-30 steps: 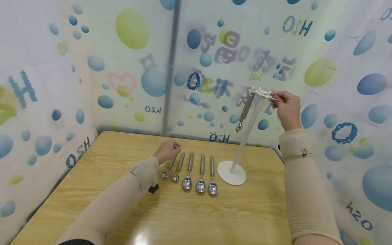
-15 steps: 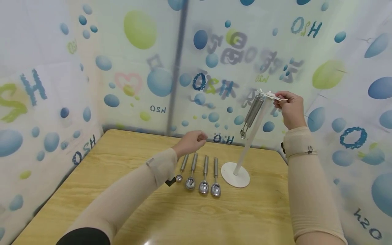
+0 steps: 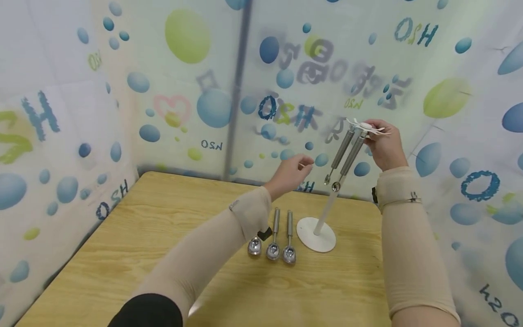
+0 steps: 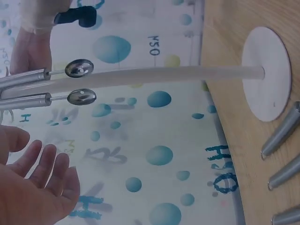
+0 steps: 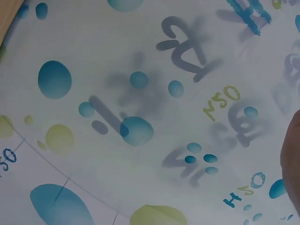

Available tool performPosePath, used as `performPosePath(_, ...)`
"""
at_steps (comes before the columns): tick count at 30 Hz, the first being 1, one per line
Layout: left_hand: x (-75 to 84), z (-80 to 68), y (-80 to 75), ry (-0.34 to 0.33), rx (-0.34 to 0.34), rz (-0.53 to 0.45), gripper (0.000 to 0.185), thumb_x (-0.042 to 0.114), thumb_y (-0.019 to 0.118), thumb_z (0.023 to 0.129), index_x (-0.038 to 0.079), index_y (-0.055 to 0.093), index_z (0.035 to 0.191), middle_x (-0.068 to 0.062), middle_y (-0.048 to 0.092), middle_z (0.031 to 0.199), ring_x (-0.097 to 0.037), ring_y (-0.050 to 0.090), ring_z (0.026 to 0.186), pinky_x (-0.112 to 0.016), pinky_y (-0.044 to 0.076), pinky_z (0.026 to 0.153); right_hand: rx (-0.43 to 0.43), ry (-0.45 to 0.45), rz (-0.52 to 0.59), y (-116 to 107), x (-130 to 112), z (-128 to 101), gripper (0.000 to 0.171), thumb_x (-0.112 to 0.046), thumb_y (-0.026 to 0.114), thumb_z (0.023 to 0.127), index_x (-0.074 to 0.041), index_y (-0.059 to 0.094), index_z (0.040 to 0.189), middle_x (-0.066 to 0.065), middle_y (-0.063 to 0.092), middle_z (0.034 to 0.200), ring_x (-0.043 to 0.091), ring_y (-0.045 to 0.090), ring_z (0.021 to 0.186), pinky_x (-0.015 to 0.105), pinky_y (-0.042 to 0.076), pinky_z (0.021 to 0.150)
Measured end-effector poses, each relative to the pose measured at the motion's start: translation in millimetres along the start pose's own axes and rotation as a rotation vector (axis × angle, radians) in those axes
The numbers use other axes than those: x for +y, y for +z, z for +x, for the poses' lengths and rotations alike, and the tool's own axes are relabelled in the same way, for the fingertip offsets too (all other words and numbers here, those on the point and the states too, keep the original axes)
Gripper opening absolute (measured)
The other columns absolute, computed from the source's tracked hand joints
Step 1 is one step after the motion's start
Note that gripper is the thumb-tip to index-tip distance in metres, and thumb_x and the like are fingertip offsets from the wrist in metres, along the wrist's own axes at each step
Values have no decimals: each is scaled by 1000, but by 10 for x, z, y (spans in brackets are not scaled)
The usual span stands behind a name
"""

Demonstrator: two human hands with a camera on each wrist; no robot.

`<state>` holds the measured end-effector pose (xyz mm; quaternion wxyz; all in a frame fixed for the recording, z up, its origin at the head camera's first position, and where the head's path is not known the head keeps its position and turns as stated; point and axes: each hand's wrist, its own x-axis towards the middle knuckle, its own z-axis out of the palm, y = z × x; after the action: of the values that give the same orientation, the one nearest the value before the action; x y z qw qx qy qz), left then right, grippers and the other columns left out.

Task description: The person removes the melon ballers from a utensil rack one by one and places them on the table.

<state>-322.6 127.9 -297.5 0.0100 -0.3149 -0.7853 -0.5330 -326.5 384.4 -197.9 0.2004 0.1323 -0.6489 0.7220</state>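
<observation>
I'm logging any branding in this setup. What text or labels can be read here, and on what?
"H2O", mirror-reversed, printed many times on the bubble-patterned curtain.
Large grey characters on the curtain: blurred, unreadable.
Measuring spoons, white stand, wooden table: no readable markings.
</observation>
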Motion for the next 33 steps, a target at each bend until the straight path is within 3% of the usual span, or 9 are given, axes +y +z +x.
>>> performPosePath(5, 152, 123, 114, 38, 21, -56, 34, 33, 45, 103, 17, 57, 131, 1, 61, 123, -10, 58, 104, -28, 51, 81, -66, 22, 40, -2, 20, 37, 15, -1, 57, 95, -2, 70, 87, 1, 59, 78, 11, 49, 66, 20, 42, 57)
performPosePath(10, 316, 212, 238, 42, 9, -87, 37, 37, 42, 103, 22, 54, 135, 6, 59, 130, -10, 56, 116, -30, 50, 90, -162, 30, 115, -7, 37, 74, 11, -9, 64, 92, -2, 68, 83, 3, 63, 84, 13, 54, 73, 22, 46, 61)
performPosePath(16, 450, 304, 437, 53, 21, -175, 34, 37, 47, 102, 23, 58, 131, 10, 63, 119, -5, 60, 104, -24, 51, 84, -273, 79, 280, -4, 48, 97, 15, -14, 70, 87, 0, 66, 81, 9, 68, 85, 18, 60, 75, 26, 49, 63)
performPosePath(21, 489, 324, 535, 60, 58, -202, 34, 35, 49, 101, 20, 60, 129, 8, 66, 115, -3, 61, 99, -21, 51, 82, -361, 106, 359, -1, 77, 119, 21, -17, 64, 91, 1, 64, 82, 13, 68, 84, 23, 61, 76, 28, 51, 60)
performPosePath(26, 479, 338, 544, 72, 82, -175, 35, 33, 51, 100, 20, 60, 132, 7, 67, 117, -3, 62, 98, -19, 51, 78, -355, 93, 359, -1, 109, 127, 18, -18, 62, 93, -1, 63, 88, 12, 70, 87, 22, 63, 77, 28, 52, 62)
performPosePath(31, 479, 331, 510, 54, 87, -148, 33, 28, 51, 100, 20, 61, 130, 6, 67, 116, -4, 63, 97, -18, 52, 77, -335, 105, 482, -28, 149, 112, 12, -11, 60, 94, -1, 61, 100, 11, 65, 96, 21, 61, 77, 29, 50, 65)
performPosePath(33, 477, 331, 497, 37, 92, -130, 32, 28, 52, 99, 19, 62, 128, 7, 67, 114, -4, 63, 96, -18, 52, 78, -283, 124, 537, -44, 156, 98, 18, -3, 61, 92, -2, 60, 110, 11, 62, 100, 20, 61, 80, 29, 49, 68)
